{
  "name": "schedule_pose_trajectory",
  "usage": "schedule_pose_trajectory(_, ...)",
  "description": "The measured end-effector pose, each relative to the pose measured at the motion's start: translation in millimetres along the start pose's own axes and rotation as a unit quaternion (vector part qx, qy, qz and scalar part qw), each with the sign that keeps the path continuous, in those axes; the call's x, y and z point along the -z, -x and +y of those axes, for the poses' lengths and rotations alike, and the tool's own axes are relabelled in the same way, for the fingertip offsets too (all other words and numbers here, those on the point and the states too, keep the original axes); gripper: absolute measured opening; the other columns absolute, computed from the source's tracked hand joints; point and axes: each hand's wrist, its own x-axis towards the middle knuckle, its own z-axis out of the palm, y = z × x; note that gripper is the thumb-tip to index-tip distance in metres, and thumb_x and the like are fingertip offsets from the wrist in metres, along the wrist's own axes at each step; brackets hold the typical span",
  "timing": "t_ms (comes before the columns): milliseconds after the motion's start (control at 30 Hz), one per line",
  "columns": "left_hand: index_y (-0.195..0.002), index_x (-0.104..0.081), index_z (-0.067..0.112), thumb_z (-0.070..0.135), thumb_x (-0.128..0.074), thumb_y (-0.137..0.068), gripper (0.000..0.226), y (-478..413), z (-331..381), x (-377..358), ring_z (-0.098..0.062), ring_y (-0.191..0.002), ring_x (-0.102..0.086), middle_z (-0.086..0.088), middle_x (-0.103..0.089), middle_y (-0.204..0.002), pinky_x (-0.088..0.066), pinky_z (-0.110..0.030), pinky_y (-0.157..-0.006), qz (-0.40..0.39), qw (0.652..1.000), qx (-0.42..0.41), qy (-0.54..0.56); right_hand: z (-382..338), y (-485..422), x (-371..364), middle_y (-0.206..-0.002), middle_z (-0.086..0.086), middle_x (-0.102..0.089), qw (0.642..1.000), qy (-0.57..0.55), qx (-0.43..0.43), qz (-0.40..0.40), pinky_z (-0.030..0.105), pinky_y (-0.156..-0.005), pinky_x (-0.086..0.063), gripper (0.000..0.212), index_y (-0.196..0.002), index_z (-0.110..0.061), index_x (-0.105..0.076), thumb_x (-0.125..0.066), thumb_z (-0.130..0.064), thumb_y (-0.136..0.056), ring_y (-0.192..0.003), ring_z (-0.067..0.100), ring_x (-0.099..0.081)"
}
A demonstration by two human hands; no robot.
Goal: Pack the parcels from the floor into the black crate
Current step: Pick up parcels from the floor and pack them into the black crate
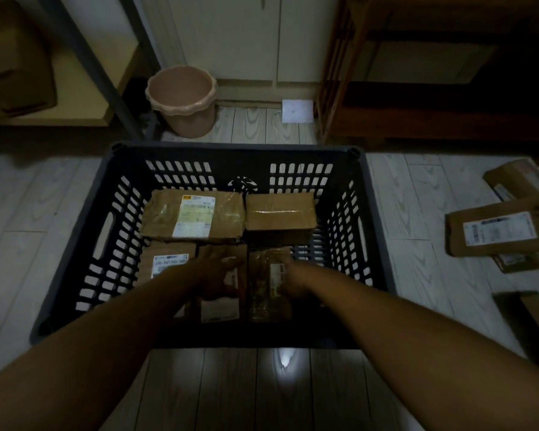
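Note:
The black crate [75, 244] stands on the floor before me with several brown parcels inside. A labelled parcel [193, 216] and a plain taped box [280, 213] fill the far row. In the near row lie a labelled parcel [165, 259], a middle parcel [221, 306] and a narrow tape-wrapped parcel [268, 306]. My left hand [218, 275] rests on the middle parcel, fingers spread over its top. My right hand [296, 281] grips the right side of the narrow parcel. More parcels [492, 231] lie on the floor at the right.
A pink bucket [184, 101] stands behind the crate beside a metal shelf leg. A white sheet [297, 111] leans at the wall. A dark wooden rack [417, 73] is at the back right, and a cardboard box [13, 63] sits on the left shelf.

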Motion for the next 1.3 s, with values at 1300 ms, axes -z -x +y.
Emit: schedule_pose_trajectory(1300,-0.15,-0.016,0.024,0.048,-0.048,-0.092,0.07,576.8,552.7,277.4,-0.026,-0.147,-0.01,-0.006,-0.009,-0.16,-0.015,-0.039,-0.117,0.136,0.958,-0.233,0.091,289.8,933.6,105.5,-0.152,0.005,-0.034,0.899,-0.169,-0.209,0.344,0.036,-0.109,-0.032,0.057,-0.145,-0.021,-0.034,-0.052,-0.039,-0.094,-0.136,0.024,-0.036)
